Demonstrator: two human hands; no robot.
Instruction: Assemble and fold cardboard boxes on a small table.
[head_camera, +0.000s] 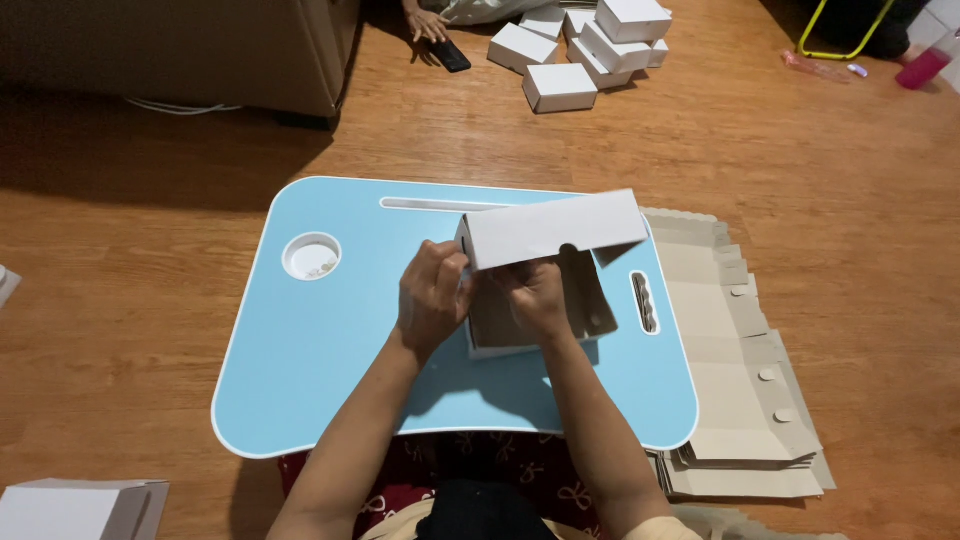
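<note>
Now my left hand (432, 297) and right hand (535, 295) both have fingers closed on a half-folded white cardboard box (545, 262) at the centre of the light-blue plastic worktop (320, 370); flat grey cardboard blanks (735, 400) lie at three o'clock.

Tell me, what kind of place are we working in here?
Probably a room at home, worked from the floor: a wooden floor, a light blue lap table and folded white boxes piled on the boards.
</note>
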